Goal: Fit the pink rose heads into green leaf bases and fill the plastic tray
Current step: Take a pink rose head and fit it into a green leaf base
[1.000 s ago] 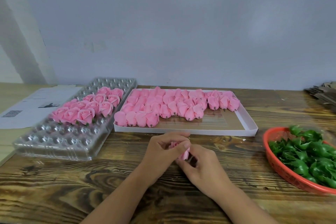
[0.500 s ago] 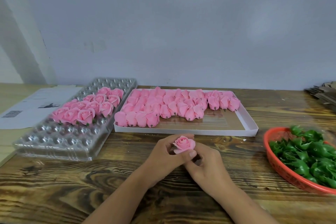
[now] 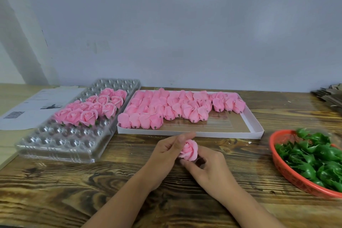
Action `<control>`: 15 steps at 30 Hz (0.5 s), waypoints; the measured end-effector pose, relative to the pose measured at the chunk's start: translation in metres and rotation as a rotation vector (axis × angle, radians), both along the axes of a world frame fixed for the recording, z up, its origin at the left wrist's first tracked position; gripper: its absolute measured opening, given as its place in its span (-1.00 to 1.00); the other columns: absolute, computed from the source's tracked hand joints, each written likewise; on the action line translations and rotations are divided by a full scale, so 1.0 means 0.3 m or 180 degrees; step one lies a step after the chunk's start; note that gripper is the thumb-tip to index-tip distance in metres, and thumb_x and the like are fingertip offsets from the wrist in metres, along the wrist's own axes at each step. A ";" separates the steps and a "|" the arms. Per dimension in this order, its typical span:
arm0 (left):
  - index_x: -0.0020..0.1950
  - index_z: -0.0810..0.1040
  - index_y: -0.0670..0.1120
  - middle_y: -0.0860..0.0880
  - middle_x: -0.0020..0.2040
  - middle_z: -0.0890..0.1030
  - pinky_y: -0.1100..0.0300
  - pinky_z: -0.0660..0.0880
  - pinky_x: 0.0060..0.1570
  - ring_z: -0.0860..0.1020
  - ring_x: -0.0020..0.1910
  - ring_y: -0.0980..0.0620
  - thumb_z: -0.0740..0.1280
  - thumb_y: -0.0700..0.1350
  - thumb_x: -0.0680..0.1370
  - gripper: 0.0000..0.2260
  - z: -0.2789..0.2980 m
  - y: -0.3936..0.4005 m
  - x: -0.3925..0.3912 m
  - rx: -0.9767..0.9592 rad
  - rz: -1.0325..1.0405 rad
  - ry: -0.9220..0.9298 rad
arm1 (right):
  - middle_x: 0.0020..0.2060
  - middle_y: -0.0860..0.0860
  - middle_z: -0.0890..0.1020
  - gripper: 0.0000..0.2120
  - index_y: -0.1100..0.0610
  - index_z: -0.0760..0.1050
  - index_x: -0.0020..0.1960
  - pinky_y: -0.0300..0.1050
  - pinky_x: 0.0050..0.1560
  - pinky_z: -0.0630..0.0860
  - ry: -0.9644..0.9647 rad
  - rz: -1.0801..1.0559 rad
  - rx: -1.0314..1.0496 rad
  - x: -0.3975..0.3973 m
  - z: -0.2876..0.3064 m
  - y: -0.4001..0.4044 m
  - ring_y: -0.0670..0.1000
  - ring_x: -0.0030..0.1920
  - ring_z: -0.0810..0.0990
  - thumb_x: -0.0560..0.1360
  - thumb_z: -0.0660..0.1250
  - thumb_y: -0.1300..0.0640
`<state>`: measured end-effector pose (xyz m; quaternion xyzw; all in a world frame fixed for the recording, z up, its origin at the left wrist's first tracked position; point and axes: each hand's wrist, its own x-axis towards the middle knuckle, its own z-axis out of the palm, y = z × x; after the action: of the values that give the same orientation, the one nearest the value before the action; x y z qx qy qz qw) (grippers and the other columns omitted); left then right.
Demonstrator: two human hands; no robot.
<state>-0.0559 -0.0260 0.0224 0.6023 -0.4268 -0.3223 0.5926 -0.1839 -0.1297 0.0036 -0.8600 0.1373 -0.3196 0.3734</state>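
Both hands hold one pink rose head (image 3: 189, 150) just above the table, in front of the white box. My left hand (image 3: 166, 152) pinches its left side, the forefinger lying over the top. My right hand (image 3: 207, 168) grips it from below and right, hiding its underside. The clear plastic tray (image 3: 61, 140) at the left carries several finished roses (image 3: 92, 109) in its middle rows. The white box (image 3: 255, 127) holds several loose rose heads (image 3: 175, 107). A red basket (image 3: 288, 174) at the right edge holds green leaf bases (image 3: 314, 155).
Printed paper sheets (image 3: 31, 109) lie left of the tray. A stack of brown card pieces (image 3: 331, 96) sits at the far right by the wall. The wooden tabletop (image 3: 74, 190) runs to the near edge below my arms.
The rose was hidden between my fingers a second ago. It has turned face-up and now tilts to the right, and my left forefinger has lifted over it.
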 end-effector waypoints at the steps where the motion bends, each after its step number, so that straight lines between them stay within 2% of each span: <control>1: 0.35 0.61 0.09 0.10 0.21 0.68 0.38 0.45 0.22 0.58 0.27 0.16 0.15 0.20 0.61 -0.57 -0.002 0.000 0.001 -0.0005 -0.0035 0.0016 | -0.24 -0.15 0.65 -0.93 -0.08 0.61 -0.06 -0.31 -0.29 0.45 -0.0028 -0.0013 0.0050 0.000 0.001 0.000 -0.07 -0.26 0.57 0.46 0.45 0.01; 4: 0.35 0.61 0.05 0.06 0.22 0.68 0.35 0.47 0.21 0.59 0.27 0.12 0.16 0.16 0.64 -0.60 -0.004 0.000 0.001 -0.0030 -0.0104 0.0064 | -0.24 -0.19 0.66 -0.92 -0.10 0.62 -0.07 -0.39 -0.29 0.40 -0.0093 -0.0030 0.0194 0.001 0.002 0.001 -0.12 -0.27 0.58 0.47 0.47 0.06; 6: 0.33 0.63 0.11 0.05 0.23 0.68 0.34 0.47 0.22 0.58 0.29 0.11 0.15 0.15 0.65 -0.63 -0.001 0.000 -0.001 -0.0013 -0.0147 0.0094 | -0.22 -0.21 0.67 -0.85 -0.15 0.63 -0.06 -0.38 -0.27 0.42 -0.0127 -0.0038 0.0250 0.000 0.004 0.001 -0.13 -0.25 0.59 0.47 0.48 0.10; 9: 0.31 0.62 0.23 0.04 0.26 0.66 0.18 0.49 0.30 0.57 0.32 0.06 0.13 0.22 0.65 -0.65 0.001 -0.004 -0.002 0.0030 -0.0183 0.0108 | -0.18 -0.24 0.68 -0.78 -0.21 0.61 -0.03 -0.36 -0.24 0.47 -0.0152 -0.0078 0.0311 -0.003 0.012 0.005 -0.10 -0.20 0.63 0.47 0.49 0.12; 12: 0.29 0.61 0.25 0.02 0.27 0.66 0.03 0.48 0.36 0.57 0.31 0.03 0.12 0.29 0.61 -0.61 -0.001 -0.009 -0.002 0.0074 -0.0207 0.0193 | -0.17 -0.22 0.69 -0.83 -0.13 0.65 -0.02 -0.33 -0.21 0.50 -0.0218 -0.0179 0.0379 -0.004 0.016 0.005 -0.09 -0.19 0.64 0.48 0.49 0.13; 15: 0.29 0.60 0.28 0.08 0.30 0.64 0.01 0.48 0.38 0.57 0.33 0.06 0.12 0.32 0.59 -0.60 -0.007 -0.014 0.003 0.0053 -0.0187 0.0273 | -0.18 -0.20 0.70 -0.85 -0.11 0.66 -0.02 -0.27 -0.19 0.53 -0.0210 -0.0239 0.0393 -0.001 0.017 0.002 -0.07 -0.19 0.63 0.48 0.49 0.13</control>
<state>-0.0550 -0.0301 0.0204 0.5800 -0.4158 -0.3687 0.5956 -0.1843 -0.1291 0.0087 -0.8186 0.1766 -0.3524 0.4177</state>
